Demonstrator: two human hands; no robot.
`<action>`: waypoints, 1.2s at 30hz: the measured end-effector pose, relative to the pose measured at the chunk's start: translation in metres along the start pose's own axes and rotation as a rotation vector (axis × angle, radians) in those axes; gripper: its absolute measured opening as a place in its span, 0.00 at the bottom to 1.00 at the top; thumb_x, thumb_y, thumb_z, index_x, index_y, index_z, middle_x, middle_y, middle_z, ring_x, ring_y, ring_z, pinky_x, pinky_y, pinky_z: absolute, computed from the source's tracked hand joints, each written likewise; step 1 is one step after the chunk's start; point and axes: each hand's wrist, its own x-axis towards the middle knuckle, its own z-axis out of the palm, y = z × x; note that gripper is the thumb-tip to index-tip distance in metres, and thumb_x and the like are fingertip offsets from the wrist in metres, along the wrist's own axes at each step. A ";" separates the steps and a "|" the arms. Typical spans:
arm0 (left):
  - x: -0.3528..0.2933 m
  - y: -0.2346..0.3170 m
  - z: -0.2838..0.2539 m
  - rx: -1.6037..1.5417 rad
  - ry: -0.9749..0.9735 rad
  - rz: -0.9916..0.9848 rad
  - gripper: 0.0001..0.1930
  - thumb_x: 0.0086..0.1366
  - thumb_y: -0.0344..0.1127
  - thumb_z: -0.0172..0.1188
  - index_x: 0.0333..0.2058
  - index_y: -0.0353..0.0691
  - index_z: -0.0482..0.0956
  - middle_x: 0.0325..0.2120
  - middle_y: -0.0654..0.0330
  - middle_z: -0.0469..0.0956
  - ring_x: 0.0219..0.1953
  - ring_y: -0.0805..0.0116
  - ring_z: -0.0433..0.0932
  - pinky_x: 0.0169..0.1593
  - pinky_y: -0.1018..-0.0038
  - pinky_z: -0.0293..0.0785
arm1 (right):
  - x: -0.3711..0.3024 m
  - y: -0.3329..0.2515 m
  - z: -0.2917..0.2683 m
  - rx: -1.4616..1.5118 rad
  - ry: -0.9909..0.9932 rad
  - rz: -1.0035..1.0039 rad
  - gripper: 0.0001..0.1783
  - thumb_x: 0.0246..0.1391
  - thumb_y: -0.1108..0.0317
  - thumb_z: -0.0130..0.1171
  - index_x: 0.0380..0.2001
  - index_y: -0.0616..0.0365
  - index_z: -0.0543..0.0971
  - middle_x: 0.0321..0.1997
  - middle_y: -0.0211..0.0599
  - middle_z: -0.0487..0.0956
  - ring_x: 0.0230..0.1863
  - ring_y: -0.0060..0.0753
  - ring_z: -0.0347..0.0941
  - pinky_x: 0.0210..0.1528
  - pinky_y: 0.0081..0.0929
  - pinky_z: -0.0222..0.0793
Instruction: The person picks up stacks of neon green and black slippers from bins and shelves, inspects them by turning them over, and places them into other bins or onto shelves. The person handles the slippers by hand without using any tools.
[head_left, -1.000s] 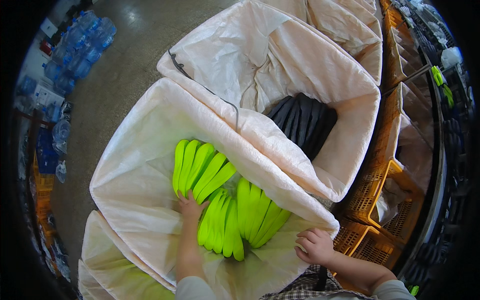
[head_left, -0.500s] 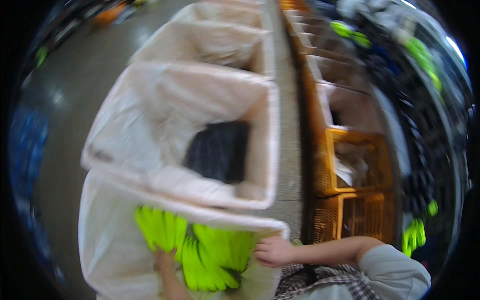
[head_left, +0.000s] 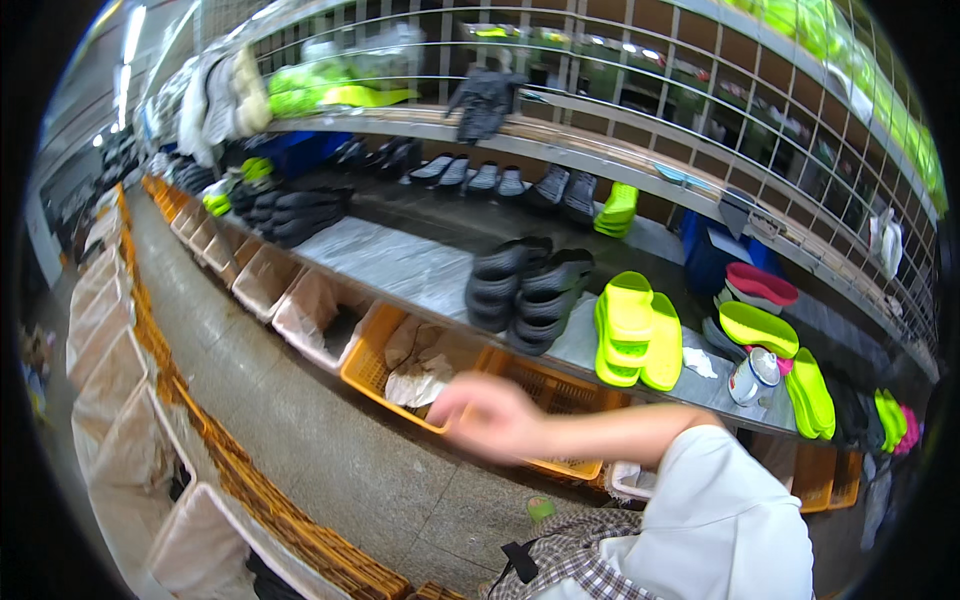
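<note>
Reaching out across the aisle, the right hand (head_left: 495,415) hangs in mid-air, blurred, fingers loosely curled and holding nothing that I can make out; how wide it is spread I cannot tell. Its forearm runs back to a white sleeve (head_left: 735,520) at the lower right. The left hand is out of sight.

Nearest the hand is an orange crate (head_left: 400,365) under the front edge of a long grey bench (head_left: 400,265), with crumpled pale bags inside. A second orange crate (head_left: 560,400) sits just beside it, partly behind the hand.

On the bench, near its front edge, stands a stack of black soles (head_left: 525,290), and just right of it a stack of lime soles (head_left: 635,330). Further right along the bench are a white tin (head_left: 752,378), a single lime sole (head_left: 757,328) and a red one (head_left: 762,284) above it.

More dark soles (head_left: 500,180) lie in a row toward the back edge, below a wire rack (head_left: 640,80).

White sacks (head_left: 120,440) in wicker frames line the floor's left side.
</note>
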 end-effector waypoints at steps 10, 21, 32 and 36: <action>-0.157 0.286 0.198 -0.215 -0.670 0.201 0.28 0.61 0.35 0.60 0.56 0.31 0.62 0.50 0.46 0.67 0.45 0.53 0.70 0.50 0.65 0.70 | -0.064 0.273 -0.452 -0.094 1.106 0.819 0.09 0.49 0.63 0.58 0.35 0.47 0.73 0.31 0.24 0.77 0.27 0.16 0.69 0.23 0.18 0.59; -0.276 0.364 0.236 0.281 -1.154 0.837 0.34 0.56 0.31 0.63 0.59 0.35 0.58 0.60 0.44 0.57 0.62 0.43 0.56 0.64 0.57 0.53 | -0.064 0.459 -0.605 0.290 1.366 1.022 0.19 0.51 0.57 0.59 0.43 0.55 0.73 0.38 0.39 0.77 0.34 0.32 0.73 0.32 0.28 0.72; -0.272 0.339 0.229 0.305 -1.252 0.746 0.39 0.52 0.34 0.67 0.58 0.32 0.55 0.57 0.43 0.58 0.59 0.42 0.57 0.61 0.55 0.56 | -0.075 0.369 -0.588 0.858 1.185 0.660 0.24 0.52 0.55 0.58 0.47 0.61 0.72 0.42 0.48 0.75 0.38 0.40 0.74 0.37 0.32 0.77; -0.257 0.323 0.229 0.189 -1.316 0.771 0.36 0.54 0.38 0.66 0.58 0.33 0.57 0.56 0.41 0.58 0.59 0.40 0.58 0.60 0.53 0.59 | -0.115 0.271 -0.539 1.136 0.961 0.592 0.26 0.52 0.54 0.57 0.48 0.63 0.72 0.44 0.51 0.75 0.39 0.44 0.74 0.39 0.33 0.78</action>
